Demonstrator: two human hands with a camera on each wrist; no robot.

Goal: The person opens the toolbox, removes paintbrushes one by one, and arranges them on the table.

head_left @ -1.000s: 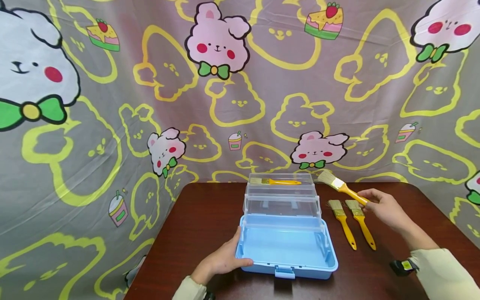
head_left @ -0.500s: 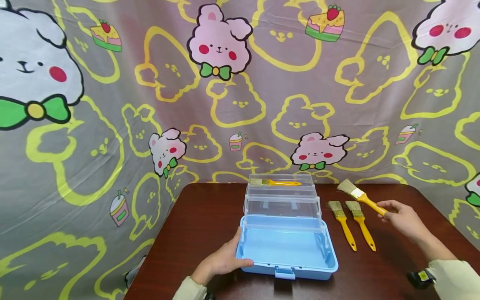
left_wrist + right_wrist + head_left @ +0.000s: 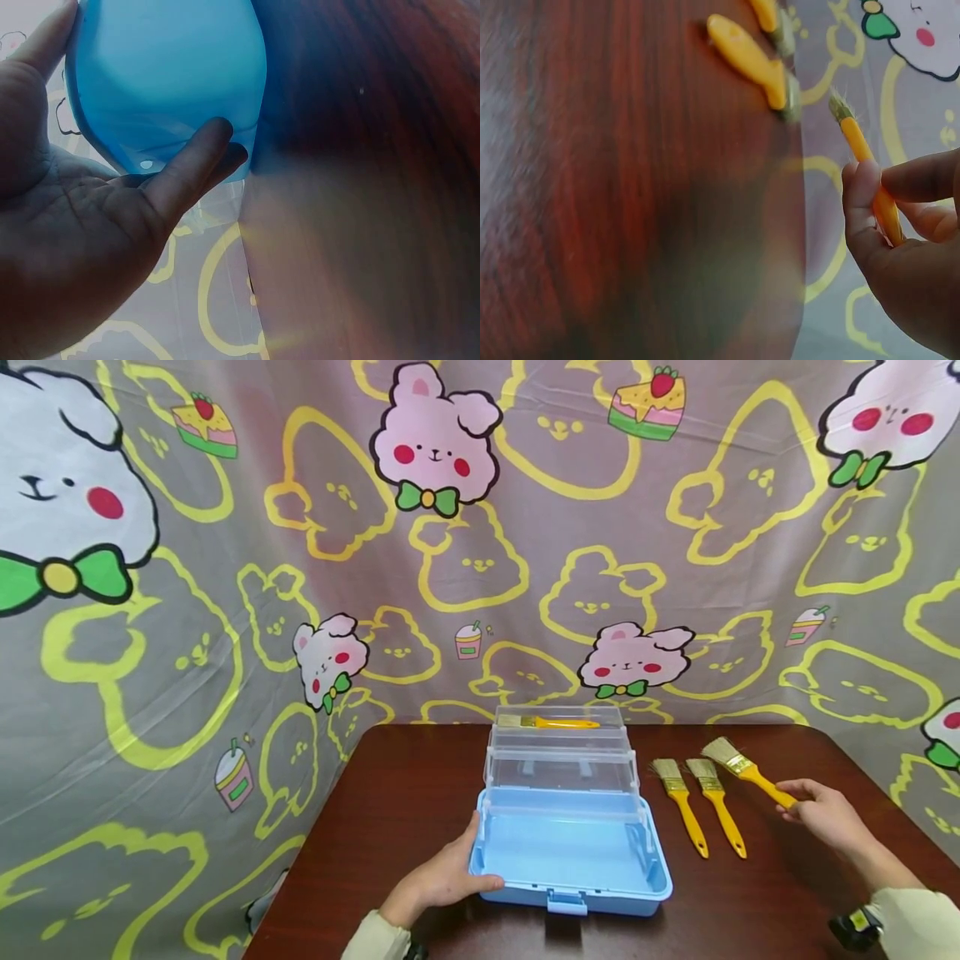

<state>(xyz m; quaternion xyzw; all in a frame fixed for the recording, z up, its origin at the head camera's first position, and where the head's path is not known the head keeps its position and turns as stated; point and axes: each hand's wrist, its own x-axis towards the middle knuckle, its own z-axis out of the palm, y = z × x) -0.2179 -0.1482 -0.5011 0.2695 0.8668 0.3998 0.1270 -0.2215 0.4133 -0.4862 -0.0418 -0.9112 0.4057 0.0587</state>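
Note:
A light-blue toolbox [image 3: 570, 860] stands with its clear trays [image 3: 561, 770] folded out behind it. My left hand [image 3: 444, 870] grips its left end, thumb on the front rim and fingers along the side wall. In the left wrist view, the left hand [image 3: 97, 195] lies against the blue wall [image 3: 180, 67]. My right hand [image 3: 828, 817] pinches the yellow handle of a paintbrush [image 3: 757, 779], bristles pointing up and left. The right wrist view has the brush [image 3: 856, 139] between thumb and fingers. Two more paintbrushes, a left one [image 3: 684, 806] and a right one [image 3: 722, 810], lie beside the box.
Another yellow-handled paintbrush [image 3: 558, 723] lies in the topmost clear tray. The dark red-brown table [image 3: 405, 777] ends at a patterned curtain [image 3: 450, 568] behind and at the sides. A blue latch [image 3: 567, 903] sticks out from the box front.
My right hand has carried the paintbrush to the right and down, away from the trays, to beside the two lying brushes. The left hand and the toolbox have stayed put.

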